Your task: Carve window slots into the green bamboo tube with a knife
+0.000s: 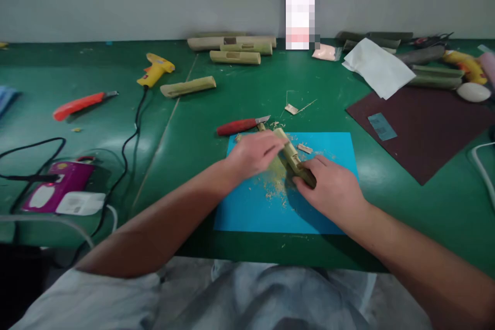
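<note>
In the head view, the right hand (pixel 333 183) has its fingers closed around the near end of a pale green, hollow bamboo tube (pixel 286 145) over a bright blue rectangular mat (pixel 247 216). The left hand (pixel 253 154) curls its fingers at the tube's far part; whether they grip anything, I cannot tell. Pale wood shavings (pixel 277 193) litter the mat, and a red-handled knife (pixel 237 127) lies just beyond it on the glossy green desk (pixel 193 129).

Smooth bamboo tube (pixel 293 157), rough wood shavings (pixel 276 190), matt blue sheet (pixel 247 215), glossy tabletop (pixel 189 139), metal knife blade (pixel 263 119)
</note>
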Demonstrator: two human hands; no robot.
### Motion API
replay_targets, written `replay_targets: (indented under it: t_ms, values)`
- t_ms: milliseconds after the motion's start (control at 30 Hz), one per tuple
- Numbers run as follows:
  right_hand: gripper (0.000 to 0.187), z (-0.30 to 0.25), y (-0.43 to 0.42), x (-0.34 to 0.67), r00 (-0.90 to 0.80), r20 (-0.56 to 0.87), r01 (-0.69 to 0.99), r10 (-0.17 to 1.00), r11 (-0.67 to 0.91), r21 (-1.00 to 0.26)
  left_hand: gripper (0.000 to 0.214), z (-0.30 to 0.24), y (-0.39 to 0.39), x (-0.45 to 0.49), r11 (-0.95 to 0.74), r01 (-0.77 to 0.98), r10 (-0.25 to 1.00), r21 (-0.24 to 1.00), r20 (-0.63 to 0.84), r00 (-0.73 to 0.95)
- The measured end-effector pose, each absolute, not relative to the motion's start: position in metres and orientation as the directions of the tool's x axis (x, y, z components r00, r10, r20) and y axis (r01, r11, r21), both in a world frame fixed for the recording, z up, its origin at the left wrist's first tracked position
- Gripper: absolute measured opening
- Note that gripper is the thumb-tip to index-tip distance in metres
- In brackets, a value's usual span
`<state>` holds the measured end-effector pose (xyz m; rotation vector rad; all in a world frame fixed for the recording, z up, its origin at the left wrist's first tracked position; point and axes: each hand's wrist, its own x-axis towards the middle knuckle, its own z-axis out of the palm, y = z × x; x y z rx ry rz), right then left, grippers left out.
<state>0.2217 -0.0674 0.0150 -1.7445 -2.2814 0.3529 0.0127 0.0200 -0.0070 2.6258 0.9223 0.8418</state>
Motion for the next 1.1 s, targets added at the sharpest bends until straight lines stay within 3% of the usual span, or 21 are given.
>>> replay_targets:
  t_ms: [67, 200, 333, 467, 600, 767, 900, 1033, 1100]
  values:
    - [0.021, 0.0147, -0.0675, 0.2217, -0.245, 0.052, 0.907, 0.968, 0.247, -0.340, 0.025, -0.0068, 0.0192, 0.0140, -0.751, 0.528, 0.660, 0.397, 0.480, 0.578]
    - [0.019, 0.0143, -0.0677, 0.2214, -0.248, 0.049, 0.909, 0.968, 0.250, -0.335, 0.025, -0.0060, 0.0162, 0.0149, -0.781, 0.489, 0.620, 0.389, 0.388, 0.682]
    - [0.020, 0.0141, -0.0677, 0.2213, -0.239, 0.069, 0.911, 0.968, 0.249, -0.330, 0.025, -0.0053, 0.0166, 0.0138, -0.728, 0.548, 0.685, 0.411, 0.452, 0.571]
    - [0.019, 0.0143, -0.0678, 0.2220, -0.252, 0.054, 0.909, 0.966, 0.255, -0.330, 0.027, -0.0047, 0.0156, 0.0142, -0.759, 0.523, 0.648, 0.388, 0.371, 0.665]
    - [0.020, 0.0146, -0.0674, 0.2227, -0.241, 0.057, 0.904, 0.969, 0.246, -0.350, 0.025, -0.0049, 0.0183, 0.0127, -0.713, 0.558, 0.701, 0.425, 0.458, 0.547]
    - [0.020, 0.0149, -0.0669, 0.2226, -0.255, 0.037, 0.906, 0.966, 0.252, -0.339, 0.026, -0.0047, 0.0174, 0.0144, -0.768, 0.506, 0.635, 0.393, 0.369, 0.678]
    - [0.020, 0.0153, -0.0675, 0.2220, -0.254, 0.046, 0.904, 0.966, 0.254, -0.344, 0.025, -0.0034, 0.0171, 0.0159, -0.720, 0.552, 0.694, 0.421, 0.445, 0.566]
    - [0.020, 0.0155, -0.0679, 0.2213, -0.258, 0.043, 0.907, 0.965, 0.257, -0.332, 0.026, -0.0031, 0.0151, 0.0144, -0.755, 0.515, 0.649, 0.406, 0.353, 0.673]
    - [0.020, 0.0150, -0.0679, 0.2214, -0.256, 0.053, 0.905, 0.965, 0.258, -0.339, 0.025, -0.0038, 0.0163, 0.0124, -0.729, 0.545, 0.684, 0.415, 0.400, 0.611]
